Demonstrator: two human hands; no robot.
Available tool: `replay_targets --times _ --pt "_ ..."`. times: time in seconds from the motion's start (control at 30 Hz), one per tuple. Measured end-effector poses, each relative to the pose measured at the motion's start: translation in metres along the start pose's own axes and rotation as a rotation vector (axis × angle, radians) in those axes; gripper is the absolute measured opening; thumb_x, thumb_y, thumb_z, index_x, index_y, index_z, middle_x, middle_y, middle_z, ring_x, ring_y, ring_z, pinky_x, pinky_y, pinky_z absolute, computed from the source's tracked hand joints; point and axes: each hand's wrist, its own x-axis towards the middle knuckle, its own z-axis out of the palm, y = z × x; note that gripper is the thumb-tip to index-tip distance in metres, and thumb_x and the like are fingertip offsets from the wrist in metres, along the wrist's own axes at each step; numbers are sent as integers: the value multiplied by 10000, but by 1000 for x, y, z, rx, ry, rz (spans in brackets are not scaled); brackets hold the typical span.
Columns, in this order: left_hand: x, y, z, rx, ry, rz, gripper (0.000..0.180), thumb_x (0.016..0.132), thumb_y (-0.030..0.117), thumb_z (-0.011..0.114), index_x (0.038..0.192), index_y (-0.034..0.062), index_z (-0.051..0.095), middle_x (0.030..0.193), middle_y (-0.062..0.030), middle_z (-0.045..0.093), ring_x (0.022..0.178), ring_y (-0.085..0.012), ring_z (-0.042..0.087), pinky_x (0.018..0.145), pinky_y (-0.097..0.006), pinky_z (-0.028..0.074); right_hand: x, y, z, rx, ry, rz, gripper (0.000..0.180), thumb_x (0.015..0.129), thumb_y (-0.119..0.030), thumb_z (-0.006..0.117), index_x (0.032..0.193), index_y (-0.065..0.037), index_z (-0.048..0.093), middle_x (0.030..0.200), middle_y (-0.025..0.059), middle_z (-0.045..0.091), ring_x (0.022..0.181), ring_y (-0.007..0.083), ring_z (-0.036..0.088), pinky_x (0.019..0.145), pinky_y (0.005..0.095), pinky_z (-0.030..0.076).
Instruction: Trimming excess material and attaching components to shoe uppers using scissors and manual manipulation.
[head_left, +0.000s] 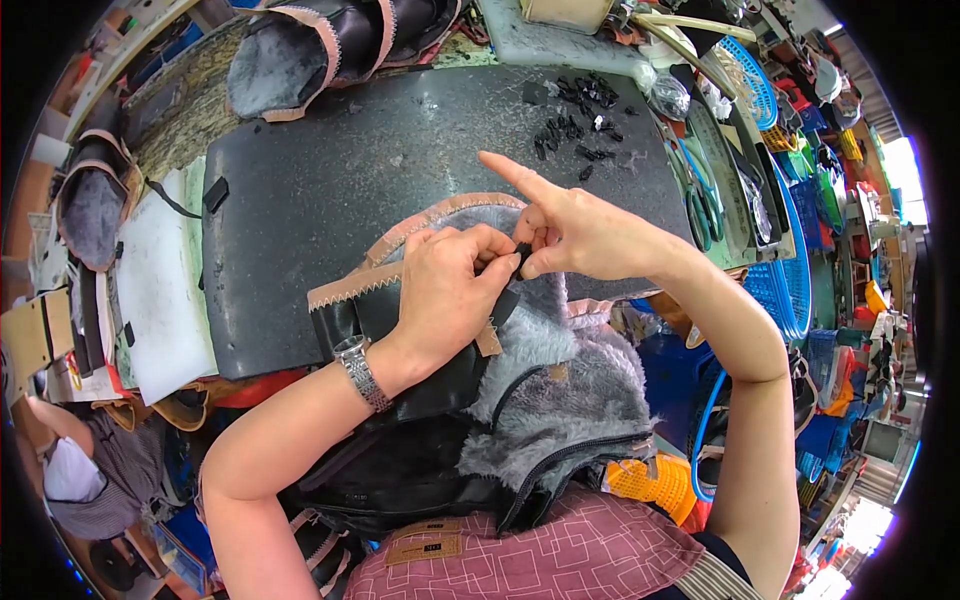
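My left hand (447, 285), with a metal-band watch (362, 373) on its wrist, is closed in a pinch at a dark edge of a boot upper. My right hand (580, 228) meets it fingertip to fingertip, its index finger stretched out to the upper left. A small black piece (522, 250) sits between the right thumb and fingers; its exact kind is partly hidden. The boot upper (420, 385) is black outside with grey fur lining (600, 385), peach edging stitched in zigzag, and a zipper (560, 470). It hangs over the table's near edge onto my lap.
Several small black pieces (575, 125) lie loose on the dark worktop (300, 220). Scissors (700, 200) are at its right edge. More fur-lined uppers (290, 60) stand at the back left. A blue basket (780, 290) is at right. Another person (105, 470) sits at lower left.
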Motion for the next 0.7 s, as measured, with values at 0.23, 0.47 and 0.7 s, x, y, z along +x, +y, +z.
replay_targets --times 0.23,0.47,0.7 --pt "7 10 -1 -250 -91 -210 180 773 182 624 835 17 666 714 -79 662 627 -212 627 619 -324 451 -14 11 24 40 249 72 928 682 -56 706 1428 -124 158 639 54 589 575 120 533 574 286 447" --pt "6 0 -3 -7 -164 77 134 776 121 657 844 8 682 781 -95 646 748 -169 603 670 -278 458 -60 19 18 -325 174 -514 513 606 -257 790 1018 -69 549 827 79 589 742 245 591 659 339 495" --pt "8 5 -3 -22 -261 39 134 734 164 685 802 48 689 730 -34 642 692 -157 553 697 -294 411 -67 36 44 -508 401 -428 163 696 -72 671 829 -56 579 692 66 580 590 253 578 510 353 455"
